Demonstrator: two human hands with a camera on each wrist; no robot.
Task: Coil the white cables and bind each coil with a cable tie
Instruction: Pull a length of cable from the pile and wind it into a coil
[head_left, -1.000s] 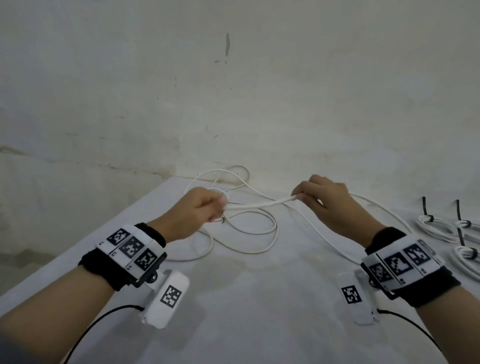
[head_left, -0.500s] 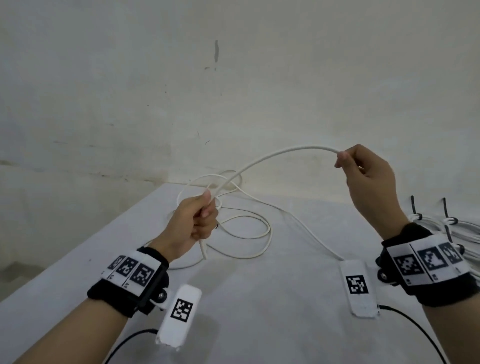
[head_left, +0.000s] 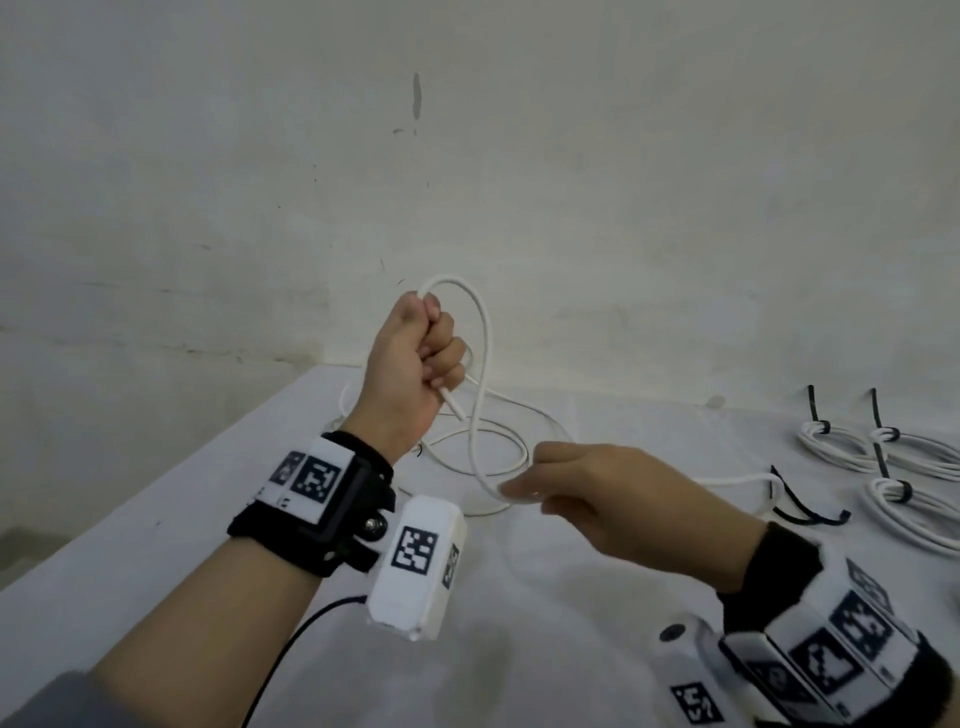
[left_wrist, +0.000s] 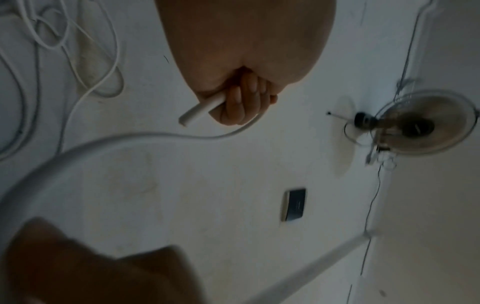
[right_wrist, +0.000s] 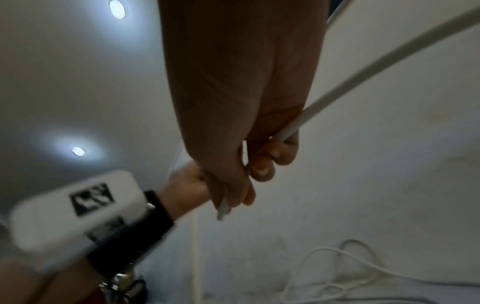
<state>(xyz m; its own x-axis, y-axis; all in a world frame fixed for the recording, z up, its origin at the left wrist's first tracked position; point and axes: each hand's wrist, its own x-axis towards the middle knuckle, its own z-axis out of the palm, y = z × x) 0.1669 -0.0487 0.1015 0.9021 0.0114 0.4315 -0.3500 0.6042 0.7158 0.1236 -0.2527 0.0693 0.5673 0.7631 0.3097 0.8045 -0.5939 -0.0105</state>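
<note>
The raised left hand grips the white cable near its end; the lower right hand pinches the loop's bottom above the bench.

The raised left hand grips the white cable, its end poking below the fingers. The right hand pinches the loop's bottom above the tabletop; three tied coils lie right.

White cable, black ties, black-and-white checked wristbands.
</note>
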